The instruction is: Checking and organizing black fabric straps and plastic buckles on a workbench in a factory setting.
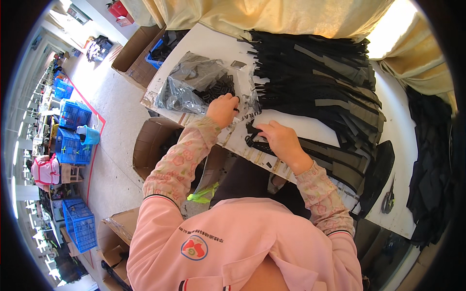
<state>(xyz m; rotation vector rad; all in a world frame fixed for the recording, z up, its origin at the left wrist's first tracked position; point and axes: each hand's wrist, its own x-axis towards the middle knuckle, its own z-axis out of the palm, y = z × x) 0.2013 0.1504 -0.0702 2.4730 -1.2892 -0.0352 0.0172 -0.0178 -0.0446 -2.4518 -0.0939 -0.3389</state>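
Note:
My left hand (223, 109) is at the near edge of a clear plastic bag (182, 89), its fingers pinched together. A small dark bit shows at the fingertips, too small to name. Black cut pieces (218, 89) spill from the bag's mouth beside the hand. Closed too, my right hand (281, 140) pinches the end of a black fabric strip (251, 140) near the table's front edge. Other black and dark grey strips (335, 157) lie to the right of that hand. Beyond it a thick layer of black fabric strips (310, 77) covers the white table (296, 121).
Scissors (387, 201) lie on the table at the right, near hanging black fabric (429, 165). Cardboard boxes (153, 148) stand at the table's left and front. Yellowish curtains (272, 17) border the far side. Blue crates (79, 225) line the floor at the far left.

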